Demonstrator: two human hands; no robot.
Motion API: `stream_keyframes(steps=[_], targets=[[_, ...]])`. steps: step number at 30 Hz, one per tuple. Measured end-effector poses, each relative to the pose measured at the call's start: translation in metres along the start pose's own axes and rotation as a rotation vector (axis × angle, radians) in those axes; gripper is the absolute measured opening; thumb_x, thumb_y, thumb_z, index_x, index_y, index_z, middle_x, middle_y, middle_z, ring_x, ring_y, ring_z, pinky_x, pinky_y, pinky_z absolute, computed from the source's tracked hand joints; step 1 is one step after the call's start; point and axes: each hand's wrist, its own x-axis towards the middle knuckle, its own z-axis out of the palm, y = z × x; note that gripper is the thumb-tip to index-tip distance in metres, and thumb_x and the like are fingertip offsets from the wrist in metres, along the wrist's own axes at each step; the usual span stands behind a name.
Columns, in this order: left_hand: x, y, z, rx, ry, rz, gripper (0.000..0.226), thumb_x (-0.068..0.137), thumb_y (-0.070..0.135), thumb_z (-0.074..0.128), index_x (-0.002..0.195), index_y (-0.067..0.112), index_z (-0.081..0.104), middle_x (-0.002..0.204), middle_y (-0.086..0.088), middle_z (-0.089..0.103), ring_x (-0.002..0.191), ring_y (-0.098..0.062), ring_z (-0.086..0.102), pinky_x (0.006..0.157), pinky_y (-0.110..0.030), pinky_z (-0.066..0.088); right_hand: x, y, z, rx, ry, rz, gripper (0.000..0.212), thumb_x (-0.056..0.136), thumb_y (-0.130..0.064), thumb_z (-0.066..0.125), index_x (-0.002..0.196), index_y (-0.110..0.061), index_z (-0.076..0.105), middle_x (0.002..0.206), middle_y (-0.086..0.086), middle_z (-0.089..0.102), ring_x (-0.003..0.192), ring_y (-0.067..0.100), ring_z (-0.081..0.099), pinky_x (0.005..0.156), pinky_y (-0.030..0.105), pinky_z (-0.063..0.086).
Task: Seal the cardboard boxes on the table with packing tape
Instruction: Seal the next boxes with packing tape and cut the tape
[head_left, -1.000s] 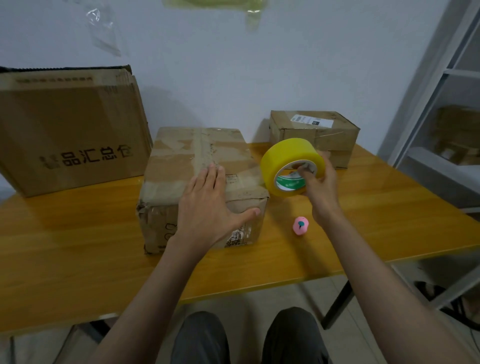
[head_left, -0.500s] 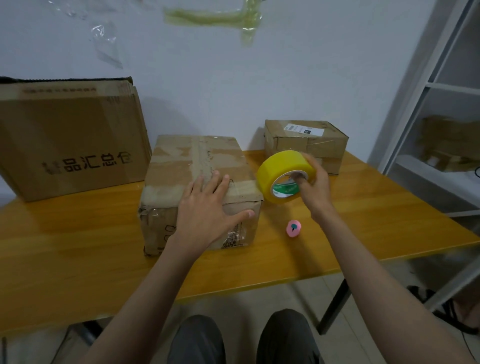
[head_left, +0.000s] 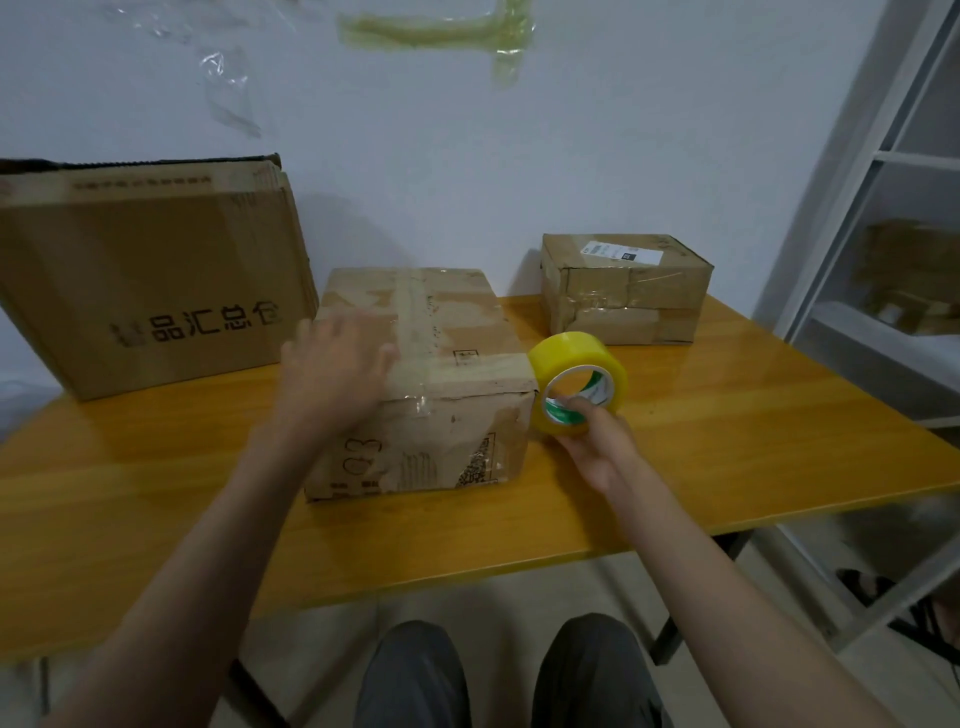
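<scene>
- Cardboard boxes: three on the desk (head_left: 727, 431). Big box (head_left: 145, 275) stands at the back left corner against the wall, printed characters on its front.
- Middle box (head_left: 421, 384) sits mid-desk, nearer the front edge than the others, old tape strips across its top, flaps down, "03" written on the front face.
- Small box (head_left: 623, 288) at the back right, white label on top, well apart from the middle box.
- Tape roll (head_left: 576, 384), yellow, held on edge, just beside the middle box's right front corner; can't tell if it touches the box.
- Left hand (head_left: 337, 364) blurred, flat on the middle box's top left part, fingers straight, holding nothing.
- Right hand (head_left: 597, 441) grips the tape roll from below, fingertips hooked inside its core.
</scene>
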Motion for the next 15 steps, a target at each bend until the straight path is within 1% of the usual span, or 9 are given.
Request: stream_keyframes(steps=[2,3,5,6,7,9,11,13,15], targets=[[0.004,-0.019,-0.006,-0.193,-0.113,-0.235,0.073,0.103,0.048,0.046,0.160,0.016,0.015,0.163,-0.008,0.025,0.148,-0.036,0.027,0.118,-0.053,0.028,-0.004,0.006,0.004,0.138,-0.026,0.098,0.041,0.089,0.002,0.069,0.128,-0.006,0.059,0.121,0.021,0.070,0.113,0.034,0.068,0.087,0.040,0.060],[0.006,-0.028,-0.005,-0.370,-0.179,-0.339,0.072,0.102,0.048,0.049,0.159,0.018,0.016,0.157,-0.006,0.033,0.142,-0.037,0.035,0.110,-0.052,0.037,-0.006,0.009,0.007,0.177,-0.037,0.132,0.041,0.090,0.001,0.068,0.129,-0.007,0.059,0.122,0.022,0.070,0.115,0.034,0.067,0.092,0.040,0.059],[0.008,-0.043,-0.004,-0.614,-0.268,-0.458,0.058,0.103,0.048,0.049,0.152,0.022,0.031,0.134,-0.003,0.053,0.116,-0.034,0.057,0.085,-0.045,0.050,-0.011,0.014,0.012,0.211,-0.076,0.185,0.034,0.093,-0.003,0.065,0.126,-0.010,0.060,0.124,0.023,0.068,0.119,0.035,0.064,0.103,0.042,0.053],[0.009,-0.049,-0.004,-0.657,-0.309,-0.467,0.052,0.102,0.049,0.048,0.145,0.021,0.041,0.122,-0.006,0.060,0.102,-0.032,0.062,0.075,-0.041,0.052,-0.014,0.016,0.015,0.209,-0.100,0.209,0.028,0.095,-0.007,0.064,0.122,-0.011,0.061,0.123,0.023,0.067,0.119,0.035,0.063,0.104,0.042,0.052],[0.007,-0.054,-0.005,-0.696,-0.347,-0.464,0.048,0.102,0.051,0.049,0.138,0.018,0.049,0.112,-0.009,0.065,0.094,-0.031,0.064,0.071,-0.041,0.054,-0.017,0.018,0.017,0.203,-0.121,0.228,0.025,0.096,-0.011,0.064,0.121,-0.011,0.062,0.123,0.022,0.068,0.118,0.034,0.063,0.101,0.041,0.053],[0.003,-0.064,-0.005,-0.776,-0.409,-0.468,0.048,0.099,0.057,0.050,0.123,0.016,0.059,0.107,-0.016,0.071,0.096,-0.035,0.067,0.078,-0.050,0.058,-0.020,0.021,0.020,0.184,-0.142,0.239,0.028,0.094,-0.017,0.065,0.122,-0.011,0.065,0.121,0.020,0.068,0.114,0.031,0.064,0.095,0.038,0.055],[-0.002,-0.071,-0.003,-0.851,-0.456,-0.471,0.053,0.093,0.064,0.052,0.121,0.020,0.060,0.110,-0.019,0.072,0.103,-0.040,0.067,0.085,-0.060,0.057,-0.020,0.021,0.021,0.176,-0.148,0.240,0.031,0.093,-0.021,0.067,0.123,-0.012,0.065,0.122,0.018,0.067,0.115,0.031,0.064,0.096,0.038,0.055],[-0.008,-0.074,0.000,-0.903,-0.472,-0.461,0.061,0.089,0.070,0.050,0.126,0.021,0.059,0.112,-0.020,0.071,0.104,-0.042,0.067,0.082,-0.060,0.057,-0.018,0.021,0.020,0.164,-0.162,0.245,0.032,0.093,-0.023,0.067,0.123,-0.012,0.066,0.120,0.019,0.066,0.117,0.032,0.063,0.103,0.040,0.052],[-0.010,-0.075,0.002,-0.917,-0.453,-0.447,0.065,0.090,0.071,0.047,0.129,0.021,0.058,0.111,-0.020,0.072,0.104,-0.041,0.067,0.080,-0.054,0.057,-0.018,0.019,0.022,0.107,-0.189,0.239,0.031,0.091,-0.027,0.068,0.117,-0.011,0.068,0.113,0.018,0.066,0.114,0.033,0.062,0.110,0.043,0.047]])
